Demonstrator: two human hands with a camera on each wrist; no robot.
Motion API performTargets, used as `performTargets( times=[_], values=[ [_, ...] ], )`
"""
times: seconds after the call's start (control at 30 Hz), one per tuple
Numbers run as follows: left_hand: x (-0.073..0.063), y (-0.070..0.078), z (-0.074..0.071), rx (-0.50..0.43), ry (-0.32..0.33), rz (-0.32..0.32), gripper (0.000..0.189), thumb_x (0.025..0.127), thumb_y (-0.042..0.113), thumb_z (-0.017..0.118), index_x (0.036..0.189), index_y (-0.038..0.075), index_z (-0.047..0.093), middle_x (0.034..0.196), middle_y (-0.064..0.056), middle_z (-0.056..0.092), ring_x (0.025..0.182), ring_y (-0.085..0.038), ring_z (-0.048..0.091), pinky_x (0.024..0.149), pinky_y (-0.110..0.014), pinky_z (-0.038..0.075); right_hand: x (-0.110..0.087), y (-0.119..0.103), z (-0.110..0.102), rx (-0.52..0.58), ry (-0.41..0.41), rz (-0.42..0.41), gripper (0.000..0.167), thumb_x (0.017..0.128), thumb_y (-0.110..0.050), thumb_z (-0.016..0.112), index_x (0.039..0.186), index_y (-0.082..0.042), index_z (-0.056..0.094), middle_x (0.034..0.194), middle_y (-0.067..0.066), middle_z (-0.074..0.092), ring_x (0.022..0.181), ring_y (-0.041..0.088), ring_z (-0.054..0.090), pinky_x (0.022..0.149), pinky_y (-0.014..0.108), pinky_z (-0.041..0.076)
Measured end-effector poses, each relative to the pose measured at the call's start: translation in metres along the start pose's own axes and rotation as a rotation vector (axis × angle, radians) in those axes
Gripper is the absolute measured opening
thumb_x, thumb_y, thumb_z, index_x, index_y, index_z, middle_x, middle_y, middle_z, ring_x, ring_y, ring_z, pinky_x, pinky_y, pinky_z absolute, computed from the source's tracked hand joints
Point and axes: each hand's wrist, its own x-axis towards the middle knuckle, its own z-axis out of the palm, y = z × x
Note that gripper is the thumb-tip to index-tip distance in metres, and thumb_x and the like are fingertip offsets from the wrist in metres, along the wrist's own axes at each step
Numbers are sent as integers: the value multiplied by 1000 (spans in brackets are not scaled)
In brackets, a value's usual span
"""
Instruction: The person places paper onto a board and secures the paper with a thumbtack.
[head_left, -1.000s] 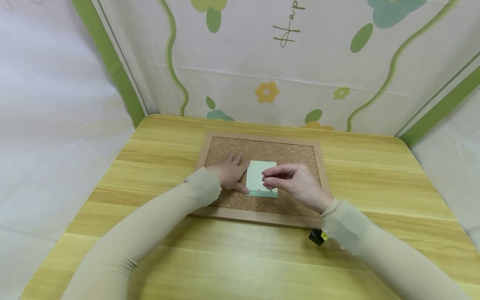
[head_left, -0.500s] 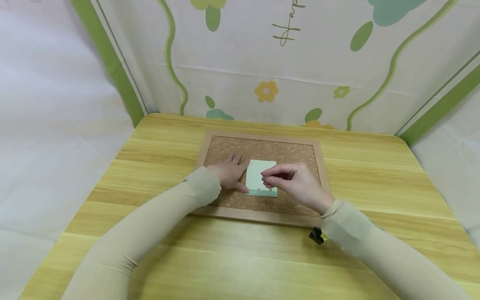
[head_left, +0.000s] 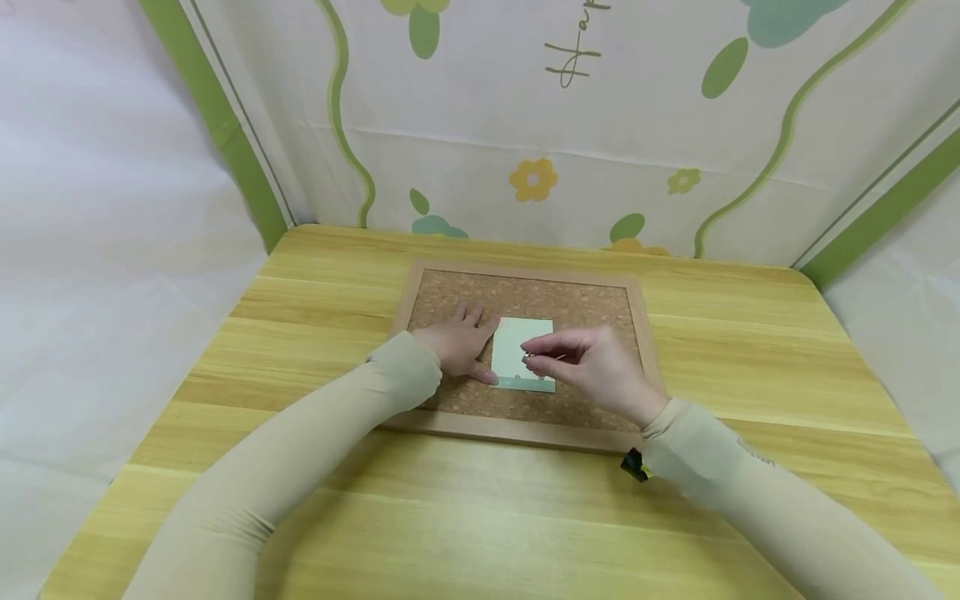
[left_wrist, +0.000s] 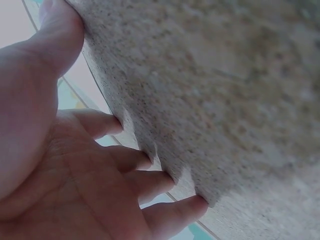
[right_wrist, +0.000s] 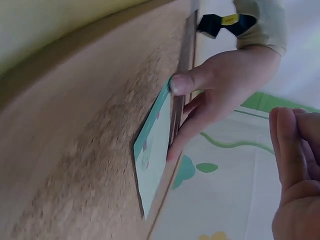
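Mid-frame, paper (head_left: 510, 343) is maybe steadied by the spread left hand (head_left: 456, 343); something tiny (head_left: 528, 357) is pinched by the right hand (head_left: 598, 364).

Two hands: left hand (head_left: 456, 346), right hand (head_left: 603, 371). Between them, one card (head_left: 513, 340); beneath, one corkboard (head_left: 555, 293) and one table (head_left: 465, 512); at their wrists, two black devices (head_left: 633, 464); in the right pinch, apparently one tiny item (head_left: 528, 357).

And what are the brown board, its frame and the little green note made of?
The board looks like matt cork: speckled, crumbly-looking grain. Its frame is probably smooth wood: plain, light-brown bars. The note seems matt paper: thin, flat, with printing.
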Motion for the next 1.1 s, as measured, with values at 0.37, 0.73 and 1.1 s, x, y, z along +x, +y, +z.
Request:
performTargets(
  times=[0.37,0.73,1.1],
  values=[
    [0,1,-1,3,6,3,106,86,62,61,161,14,3,163,-19,-6,148,-42,-5,115,-57,17,-4,-6,4,-60,-6,-39,17,86,-8,77,103,-10,79,94,-2,76,79,12,72,63,30,58],
    [-2,0,0,4,0,3,104,88,61,60,161,13,3,163,-18,-7,148,-42,-5,116,-56,17,-4,-2,4,-119,5,-91,18,87,-2,76,104,-7,78,99,2,75,82,11,72,66,27,57],
    [-3,2,-1,13,-1,-2,104,88,62,59,161,14,2,164,-18,-6,148,-41,-5,116,-55,17,-2,-2,4,-185,39,-187,22,84,5,75,102,-7,79,96,2,74,81,11,70,68,25,57]
  ],
)
